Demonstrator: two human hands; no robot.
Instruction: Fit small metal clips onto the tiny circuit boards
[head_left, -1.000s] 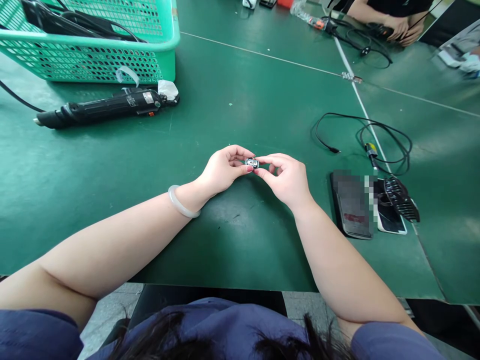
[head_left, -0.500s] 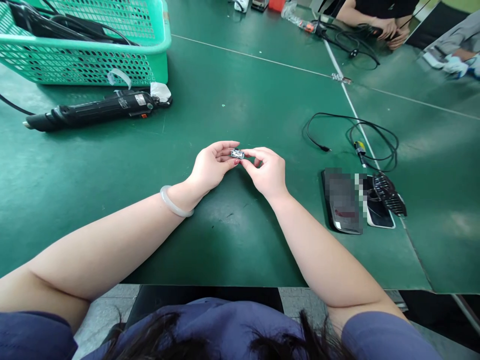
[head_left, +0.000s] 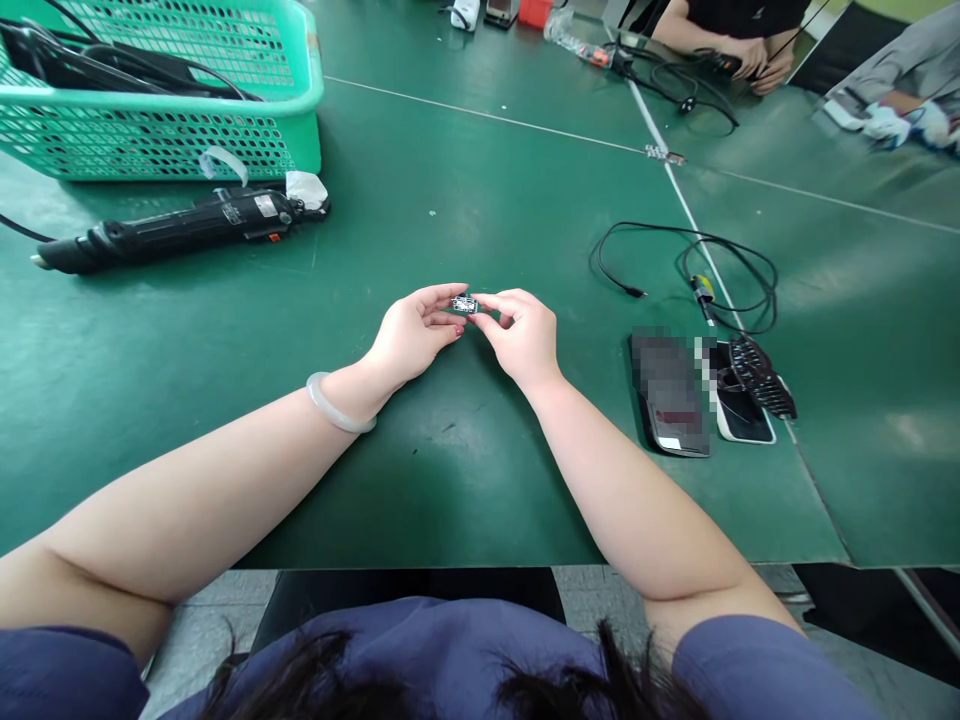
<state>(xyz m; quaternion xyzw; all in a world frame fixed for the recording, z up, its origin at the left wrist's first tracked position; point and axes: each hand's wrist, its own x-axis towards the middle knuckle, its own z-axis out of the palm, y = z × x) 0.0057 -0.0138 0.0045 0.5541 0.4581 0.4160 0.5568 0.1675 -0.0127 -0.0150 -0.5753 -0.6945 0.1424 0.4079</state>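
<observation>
A small black-and-white piece (head_left: 465, 304), like a little circuit board, is between my two hands above the green table (head_left: 450, 450). My right hand (head_left: 525, 335) pinches its right side between thumb and forefinger. My left hand (head_left: 416, 330) is at its left side, with the forefinger at the upper edge and the thumb just below, slightly apart from it. The left fingers behind the piece are partly hidden, so their contact with it is hard to make out. A pale bangle (head_left: 337, 405) circles my left wrist.
At the upper left, a green basket (head_left: 187, 100) holds black cabled tools, with a black electric screwdriver (head_left: 180, 228) in front. On the right lie a dark phone (head_left: 671, 395), a white-edged phone (head_left: 750, 425), a hair clip (head_left: 761, 378) and a black cable (head_left: 765, 280). Other people's hands are at the far right.
The view has shifted slightly, moving the table items left. My left thumb has come away from the piece's lower edge, while my right hand still pinches it.
</observation>
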